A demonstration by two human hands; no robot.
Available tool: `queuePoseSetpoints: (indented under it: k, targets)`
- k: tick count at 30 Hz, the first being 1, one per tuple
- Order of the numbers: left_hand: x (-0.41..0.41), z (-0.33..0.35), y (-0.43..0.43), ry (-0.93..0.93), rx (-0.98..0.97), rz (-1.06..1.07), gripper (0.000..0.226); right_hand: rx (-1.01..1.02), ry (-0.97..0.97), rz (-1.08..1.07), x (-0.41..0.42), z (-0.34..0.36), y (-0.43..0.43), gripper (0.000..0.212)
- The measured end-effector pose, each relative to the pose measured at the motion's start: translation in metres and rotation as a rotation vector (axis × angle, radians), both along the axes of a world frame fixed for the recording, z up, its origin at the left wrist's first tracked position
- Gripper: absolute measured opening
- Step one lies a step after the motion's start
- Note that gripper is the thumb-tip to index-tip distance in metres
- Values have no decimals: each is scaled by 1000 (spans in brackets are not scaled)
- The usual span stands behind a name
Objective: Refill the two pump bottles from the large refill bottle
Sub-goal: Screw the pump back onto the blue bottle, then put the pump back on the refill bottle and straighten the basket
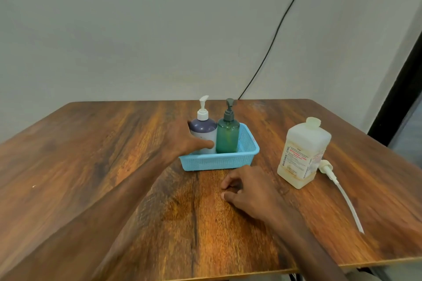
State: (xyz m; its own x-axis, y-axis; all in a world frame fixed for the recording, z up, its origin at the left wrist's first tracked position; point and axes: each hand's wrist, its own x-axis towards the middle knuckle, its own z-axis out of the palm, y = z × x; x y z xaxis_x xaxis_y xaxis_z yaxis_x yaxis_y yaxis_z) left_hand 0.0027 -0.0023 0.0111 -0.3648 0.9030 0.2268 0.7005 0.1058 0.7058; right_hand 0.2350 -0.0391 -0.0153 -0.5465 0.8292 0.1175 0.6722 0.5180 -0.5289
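1. My left grip (182, 141) reaches to the middle of the frame and wraps the purple pump bottle (203, 126). The thumb lies across the front of its pale label and the fingers go round its left side.
2. The purple pump bottle stands upright in the left part of the blue basket (219, 161). It has a dark purple shoulder, a whitish lower body and a white pump head whose spout points up and to the right.
3. The green pump bottle (228, 134) stands just beside it on the right, in the same basket and seemingly touching it. It is see-through teal with a grey pump.
4. The basket is a low, perforated plastic tray sitting on the desk (91, 155) at centre frame.
5. My right grip (246, 187) rests on the desk below the basket, fingers loosely curled, holding nothing.
6. The large refill bottle (303, 150) stands upright at the right of the frame, well apart from the basket. It is square and cloudy white, with a cap on, a label in red print and a pale amber tint near its base.
7. A loose white pump (342, 191) with a long dip tube lies on the desk by the refill bottle's right side, the tube running towards the lower right.
8. A black cable (280, 23) runs down the wall in the upper right.
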Motion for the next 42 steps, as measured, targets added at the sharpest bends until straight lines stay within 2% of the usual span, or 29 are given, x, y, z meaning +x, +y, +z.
queuePoseSetpoints:
  k: [4, 9, 14, 17, 20, 24, 29, 34, 39, 42]
  targets:
    - [-9, 10, 2, 50, -86, -34, 71, 2, -8, 9, 2, 2, -4, 14]
    - [-18, 25, -5, 135, -156, -62, 55, 14, -28, 24, 5, 3, -7, 16]
    - [-14, 33, -10, 203, -172, -69, 51, 2, -40, 28, 4, 5, -7, 17]
    - [-12, 28, -14, 192, -154, -69, 59, -6, -30, 29, 5, 4, -7, 17]
    - [-4, 23, -30, 139, -110, -38, 81, -14, -14, 26, 6, 4, -7, 17]
    - [12, 22, -58, 115, -19, 4, 90, -22, 1, 49, 8, 3, -7, 17]
    - [41, 15, -95, 110, 189, 90, 71, -44, 17, 118, 22, 4, -12, 15]
    - [97, 12, -116, 147, 466, -62, 51, -24, 68, 50, 57, 8, -19, 15]
    - [156, 2, -98, 56, 449, -224, 47, 25, 179, -126, 107, 10, -25, 11]
    - [189, 6, -72, 59, 350, -291, 69, 104, 241, -249, 136, 6, -23, 14]
